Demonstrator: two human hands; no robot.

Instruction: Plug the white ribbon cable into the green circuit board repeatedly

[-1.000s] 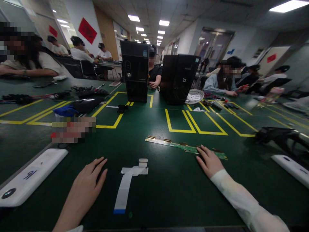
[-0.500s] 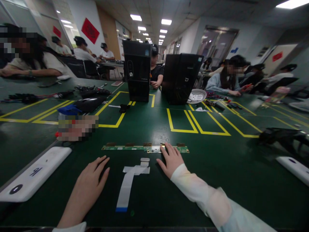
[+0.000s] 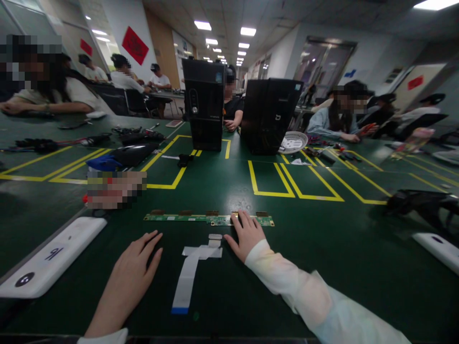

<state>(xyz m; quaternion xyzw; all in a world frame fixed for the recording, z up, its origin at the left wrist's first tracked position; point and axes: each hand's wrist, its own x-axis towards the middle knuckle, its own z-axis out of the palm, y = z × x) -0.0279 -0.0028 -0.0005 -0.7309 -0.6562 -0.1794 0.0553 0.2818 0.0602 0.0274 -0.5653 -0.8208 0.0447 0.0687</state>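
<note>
A long, narrow green circuit board (image 3: 186,218) lies crosswise on the green table in front of me. The fingertips of my right hand (image 3: 247,236) rest on its right part, fingers spread and not wrapped around it. Closer to me lies a white flat ribbon cable (image 3: 186,282), folded near its connector and with a blue end toward me. My left hand (image 3: 134,267) is left of the cable, palm down on the table, its fingers stretched out and holding nothing.
Two black computer towers (image 3: 207,105) stand across the table, near a white basket (image 3: 294,142). A white device (image 3: 53,258) lies at left, beside a pixelated object (image 3: 116,190). Black cables (image 3: 36,145) and yellow tape outlines mark the surface. Several people sit around.
The circuit board has slid a little to the left along with my right hand. My left hand and the ribbon cable have stayed in place.
</note>
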